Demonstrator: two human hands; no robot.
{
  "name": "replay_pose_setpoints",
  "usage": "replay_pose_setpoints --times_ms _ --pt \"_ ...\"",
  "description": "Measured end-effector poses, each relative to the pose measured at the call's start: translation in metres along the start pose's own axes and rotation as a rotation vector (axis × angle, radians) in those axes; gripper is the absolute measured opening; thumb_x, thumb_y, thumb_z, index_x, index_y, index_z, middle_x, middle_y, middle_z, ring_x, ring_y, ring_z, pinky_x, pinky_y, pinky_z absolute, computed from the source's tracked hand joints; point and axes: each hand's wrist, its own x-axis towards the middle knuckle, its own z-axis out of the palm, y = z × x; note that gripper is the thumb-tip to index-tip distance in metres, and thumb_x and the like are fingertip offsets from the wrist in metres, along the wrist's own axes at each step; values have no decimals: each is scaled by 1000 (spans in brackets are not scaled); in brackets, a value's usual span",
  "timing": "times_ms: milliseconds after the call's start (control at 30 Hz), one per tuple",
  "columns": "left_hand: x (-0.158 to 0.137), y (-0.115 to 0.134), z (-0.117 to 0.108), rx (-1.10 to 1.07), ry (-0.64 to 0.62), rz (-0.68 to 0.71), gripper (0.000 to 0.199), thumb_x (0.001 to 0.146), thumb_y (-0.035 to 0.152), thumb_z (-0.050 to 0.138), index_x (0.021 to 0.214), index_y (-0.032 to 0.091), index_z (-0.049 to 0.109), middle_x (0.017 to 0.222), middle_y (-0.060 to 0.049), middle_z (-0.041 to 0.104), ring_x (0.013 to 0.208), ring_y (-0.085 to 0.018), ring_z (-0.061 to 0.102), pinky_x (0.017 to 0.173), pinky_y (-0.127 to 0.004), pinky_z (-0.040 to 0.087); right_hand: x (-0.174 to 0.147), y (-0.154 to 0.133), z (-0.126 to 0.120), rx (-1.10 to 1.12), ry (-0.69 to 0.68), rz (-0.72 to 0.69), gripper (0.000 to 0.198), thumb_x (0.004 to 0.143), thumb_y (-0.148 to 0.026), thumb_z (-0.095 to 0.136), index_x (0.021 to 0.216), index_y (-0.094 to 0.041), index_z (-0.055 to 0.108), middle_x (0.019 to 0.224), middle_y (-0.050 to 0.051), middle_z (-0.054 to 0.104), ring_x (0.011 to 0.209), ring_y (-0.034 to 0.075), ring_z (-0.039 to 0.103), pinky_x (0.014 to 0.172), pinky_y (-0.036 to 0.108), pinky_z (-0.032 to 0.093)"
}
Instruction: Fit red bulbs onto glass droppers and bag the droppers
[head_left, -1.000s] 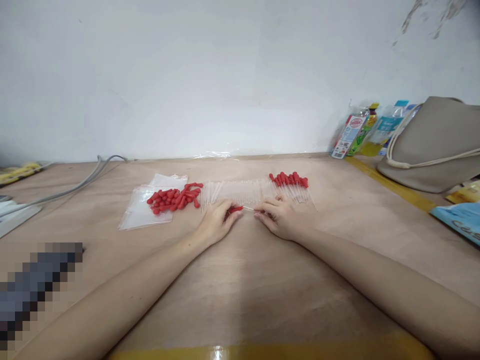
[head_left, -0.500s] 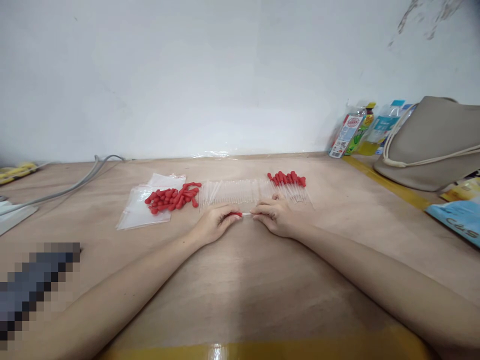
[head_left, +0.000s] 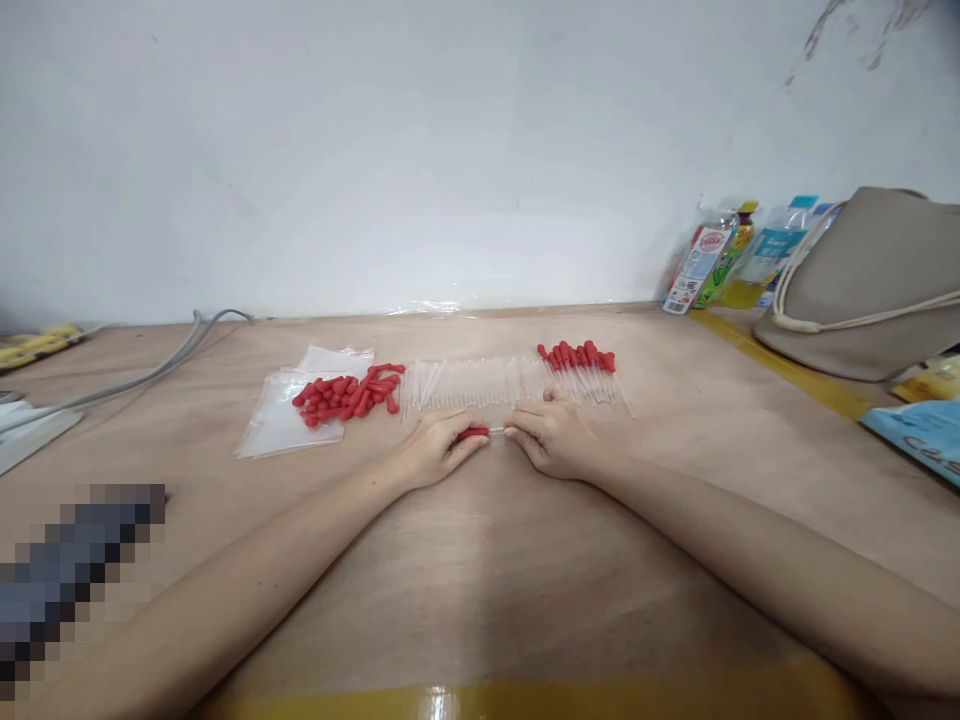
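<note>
My left hand [head_left: 442, 448] is closed around a red rubber dropper bulb [head_left: 474, 433]. A clear dropper tube [head_left: 496, 431] runs from the bulb's open end into my right hand [head_left: 551, 437], whose fingers pinch it. How deep the tube sits in the bulb cannot be made out. Just beyond my hands lies a row of loose clear tubes [head_left: 472, 384]. A heap of red bulbs [head_left: 349, 395] rests to the left, partly on clear plastic bags [head_left: 274, 425]. On the right, several droppers with red bulbs fitted [head_left: 589, 362] lie side by side.
A grey bag with a cord [head_left: 874, 290] stands at the far right, beside bottles [head_left: 769, 255] and a drink carton [head_left: 697, 265]. A blue packet [head_left: 919, 435] lies nearer. Grey cables [head_left: 169, 355] and a pixelated dark object [head_left: 82, 565] are on the left.
More of the red bulb shows beyond my left fingers, and less bare tube shows between my hands. Both hands keep their grip. The whole view has shifted slightly.
</note>
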Motion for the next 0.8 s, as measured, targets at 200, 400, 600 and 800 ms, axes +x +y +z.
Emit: replay_pose_setpoints --times_ms 200,400,600,800 --pt "0 0 0 3 -2 7 13 86 23 48 88 16 59 77 -2 61 68 -12 54 62 -23 42 4 -5 3 -10 -41 8 28 88 -22 35 70 -15 56 66 2 60 58 11 45 66 30 20" --pt "0 -1 0 -22 -13 7 14 86 23 48 88 16 59 77 -2 61 69 -12 54 64 -23 42 7 -6 3 41 -122 41 28 89 -21 34 70 -16 55 67 1 60 57 11 44 66 29 22" --pt "3 -1 -1 -59 3 -84 14 83 25 52 91 17 59 81 -2 62 69 -12 55 63 -24 43 14 -6 -13 81 -241 74 25 89 -22 36 79 -15 58 80 5 63 69 13 51 71 29 27" --pt "1 -9 5 -177 49 -226 41 78 31 57 113 18 40 81 1 51 56 -7 47 53 -22 42 21 15 -36 191 -271 432 17 78 -20 46 73 -16 61 72 3 64 65 13 54 60 24 33"
